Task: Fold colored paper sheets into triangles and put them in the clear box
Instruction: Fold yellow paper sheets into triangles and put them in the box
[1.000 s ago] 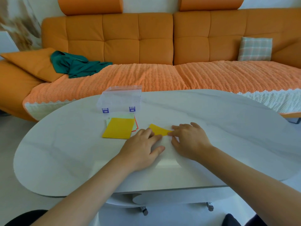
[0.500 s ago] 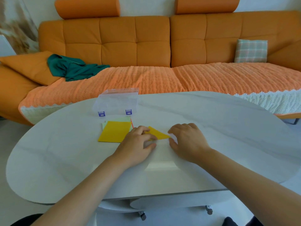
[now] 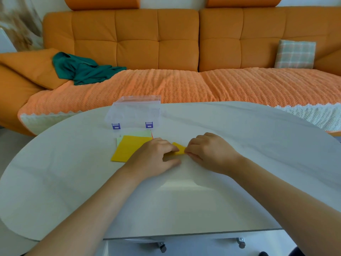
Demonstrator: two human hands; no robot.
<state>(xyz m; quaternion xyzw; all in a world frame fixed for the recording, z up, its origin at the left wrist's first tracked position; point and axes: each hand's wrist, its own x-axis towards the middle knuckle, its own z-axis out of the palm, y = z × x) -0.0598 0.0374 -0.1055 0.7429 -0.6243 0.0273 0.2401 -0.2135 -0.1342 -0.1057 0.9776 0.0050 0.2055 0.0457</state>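
Observation:
A small folded yellow paper [image 3: 180, 149] lies on the white table [image 3: 239, 145], mostly hidden between my hands. My left hand [image 3: 156, 157] covers its left part with curled fingers, thumb stretched along the table below it. My right hand [image 3: 208, 153] pinches its right edge with bent fingertips. A stack of paper sheets [image 3: 129, 147], yellow on top with pale green and orange beneath, lies just left of my left hand. The clear box [image 3: 134, 112] with purple latches stands behind the stack, its lid closed.
An orange sofa [image 3: 166, 85] runs behind the table, with a green cloth [image 3: 83, 70] at its left and a plaid cushion [image 3: 295, 54] at its right. The table's curved front edge is close to my forearms.
Both hands have closed in on the folded yellow paper, so less of it shows. The left hand's fingers curled more and the right fingertips moved onto its right edge.

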